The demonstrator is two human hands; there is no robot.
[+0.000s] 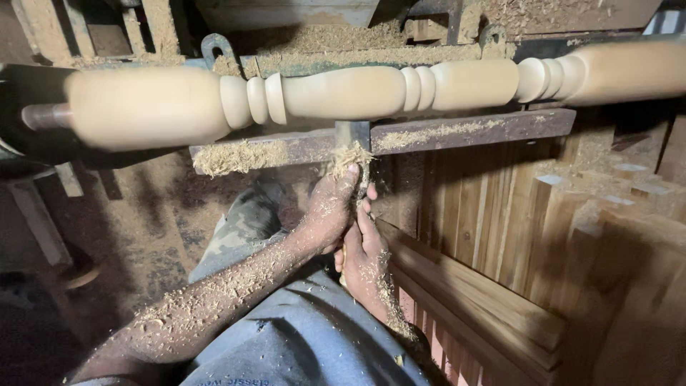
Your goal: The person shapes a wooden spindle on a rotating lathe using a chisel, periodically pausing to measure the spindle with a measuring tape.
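Both of my hands meet low in the middle of the view, under a long pale wooden spindle point(357, 91) that lies across the top on a lathe. That spindle is the largest thing — turned into thick cylinders at each end, with rings and a swelling vase shape between; its left end sits on a metal centre point(44, 116). Just below it runs a dark metal tool rest point(457, 131), a flat bar heaped with sawdust. To the right stand stacked wooden blanks point(572, 236), square-cut and upright, close beside my hands. Below lies my grey shirt point(314, 343), flecked with shavings. My left hand point(330, 211) reaches up from a sawdust-coated forearm, fingers curled closed around something slim just under the rest — shavings point(351, 156) pile on top of it, so I cannot tell what the tool looks like. My right hand point(366, 261) sits just below and touching the left, fingers wrapped around a pale handle end point(343, 259), mostly hidden.
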